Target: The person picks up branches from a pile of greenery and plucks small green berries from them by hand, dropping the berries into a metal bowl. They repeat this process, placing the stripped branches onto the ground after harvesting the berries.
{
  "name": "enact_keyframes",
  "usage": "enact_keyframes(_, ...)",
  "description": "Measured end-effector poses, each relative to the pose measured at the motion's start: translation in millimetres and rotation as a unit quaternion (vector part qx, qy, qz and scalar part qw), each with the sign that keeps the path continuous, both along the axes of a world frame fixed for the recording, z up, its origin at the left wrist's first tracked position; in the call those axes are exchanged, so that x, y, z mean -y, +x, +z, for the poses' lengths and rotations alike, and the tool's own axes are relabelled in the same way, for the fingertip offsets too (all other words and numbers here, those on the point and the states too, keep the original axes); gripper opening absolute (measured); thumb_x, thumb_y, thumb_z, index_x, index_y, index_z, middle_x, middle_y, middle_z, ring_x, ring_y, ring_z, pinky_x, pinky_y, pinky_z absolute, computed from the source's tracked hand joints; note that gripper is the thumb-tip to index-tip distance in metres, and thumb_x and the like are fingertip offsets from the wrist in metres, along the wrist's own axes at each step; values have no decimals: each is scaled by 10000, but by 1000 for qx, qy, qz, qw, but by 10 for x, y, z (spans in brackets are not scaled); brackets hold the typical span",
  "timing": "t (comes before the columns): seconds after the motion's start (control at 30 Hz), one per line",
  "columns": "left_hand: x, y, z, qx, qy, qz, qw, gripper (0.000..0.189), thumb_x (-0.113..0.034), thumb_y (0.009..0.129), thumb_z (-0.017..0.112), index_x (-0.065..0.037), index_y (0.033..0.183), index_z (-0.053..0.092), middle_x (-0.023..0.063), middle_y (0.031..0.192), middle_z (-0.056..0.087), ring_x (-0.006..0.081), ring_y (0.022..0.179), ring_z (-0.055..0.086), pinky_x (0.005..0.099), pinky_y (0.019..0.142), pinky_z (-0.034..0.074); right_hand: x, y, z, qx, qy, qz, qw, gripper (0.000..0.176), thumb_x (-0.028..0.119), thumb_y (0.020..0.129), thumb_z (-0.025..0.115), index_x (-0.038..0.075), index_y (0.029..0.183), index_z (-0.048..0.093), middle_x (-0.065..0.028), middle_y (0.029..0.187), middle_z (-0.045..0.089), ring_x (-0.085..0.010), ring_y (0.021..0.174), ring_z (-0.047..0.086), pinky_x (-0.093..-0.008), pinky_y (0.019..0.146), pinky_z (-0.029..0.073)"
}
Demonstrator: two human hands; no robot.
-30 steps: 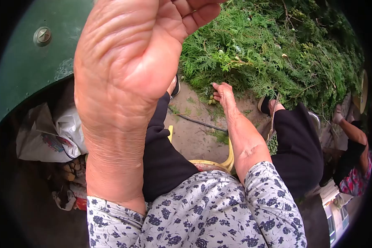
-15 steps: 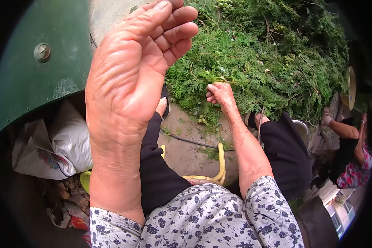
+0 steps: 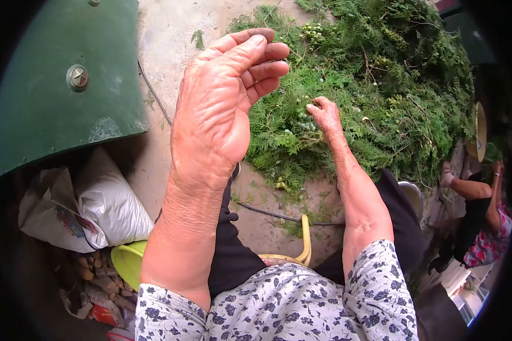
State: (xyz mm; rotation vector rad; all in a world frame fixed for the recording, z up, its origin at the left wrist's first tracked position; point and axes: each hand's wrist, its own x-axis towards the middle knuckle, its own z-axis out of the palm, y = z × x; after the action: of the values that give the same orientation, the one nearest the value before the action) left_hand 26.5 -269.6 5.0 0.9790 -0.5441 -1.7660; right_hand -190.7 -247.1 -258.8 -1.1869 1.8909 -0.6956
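Observation:
My left hand (image 3: 227,102) is raised close to the camera, its fingers curled and the thumb tip pressed against the index finger. The inside of its fingers is hidden, so whatever it may hold does not show. My right hand (image 3: 327,118) is over a large heap of green conifer branches (image 3: 293,128). Its thumb and index finger are bent and apart, and I see nothing between them. Pale cones (image 3: 313,31) dot the flat, scaly sprays.
A green metal panel (image 3: 45,74) with a star boss stands at left. Below are white sacks (image 3: 111,202), a yellow-green basin (image 3: 128,261) and wood pieces (image 3: 105,281). A yellow chair frame (image 3: 306,238) is between my legs. Another person (image 3: 489,210) sits at right.
My left hand has shifted right and slightly down, bringing the thumb against the index finger. My right hand has moved right and slightly up, and its pinch has opened. The view has shifted.

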Motion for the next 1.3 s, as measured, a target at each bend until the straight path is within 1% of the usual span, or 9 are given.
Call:
enact_keyframes(0.03,-3,-31,16,62,-42,-7,997,222,-131,875,548,17,1039,561,95,914,632,143,766,599,259,733,485,3,30,386,222,55,-55,972,262,133,766,599,-30,971,585,-96,771,624,-174,733,632,-302,648,504)
enact_keyframes(0.2,-79,-175,149,344,-171,-136,913,200,-78,843,558,-28,1026,619,44,831,628,55,603,571,183,558,447,-16,-51,1778,284,75,89,952,286,226,823,615,-4,979,543,-42,780,584,-130,702,597,-284,678,509)
enact_keyframes(0.37,-213,-341,-79,311,-230,-229,893,222,-64,837,569,-6,1051,585,33,874,615,59,556,563,192,489,440,-296,-4,2632,217,13,169,961,196,163,856,569,7,973,554,9,714,552,-62,650,516,-219,618,449)
enact_keyframes(0.6,-346,-465,49,234,-143,-250,929,200,-120,830,615,2,988,607,24,709,617,52,496,546,165,420,410,-522,20,2638,370,-121,8,921,375,45,763,662,12,1101,503,-14,857,571,-69,801,535,-205,717,449)
enact_keyframes(0.73,-343,-501,109,175,-94,-236,951,161,-148,837,616,-12,923,624,11,673,609,38,447,523,154,374,373,-532,-42,2706,375,-134,-6,917,324,87,829,597,9,1125,493,-32,899,577,-94,816,551,-219,699,465)
enact_keyframes(0.87,-370,-573,132,179,-88,-228,953,154,-185,842,616,-37,880,629,-8,609,582,19,424,470,144,364,341,-498,-77,2720,308,-190,-11,932,213,133,874,558,-2,1038,569,-20,861,593,-77,758,557,-203,632,452)
enact_keyframes(1.03,-417,-647,115,183,-92,-234,951,157,-180,835,628,-34,891,639,-47,588,524,12,458,410,159,385,291,-486,-55,2708,366,-158,-1,917,194,126,822,627,6,973,610,25,732,577,-36,660,499,-182,576,401)
enact_keyframes(1.27,-414,-646,18,231,-185,-207,933,132,-143,803,657,-24,857,644,-61,621,531,9,533,423,166,438,292,-526,-66,2670,386,-151,-17,910,125,130,818,632,24,871,591,6,757,588,-52,666,532,-191,589,430)
enact_keyframes(1.3,-417,-656,13,206,-182,-180,944,124,-134,795,662,-26,852,642,-61,631,540,10,539,427,165,441,293,-532,-57,2660,471,-128,-51,871,127,134,822,629,30,881,585,3,771,587,-61,674,543,-196,594,440)
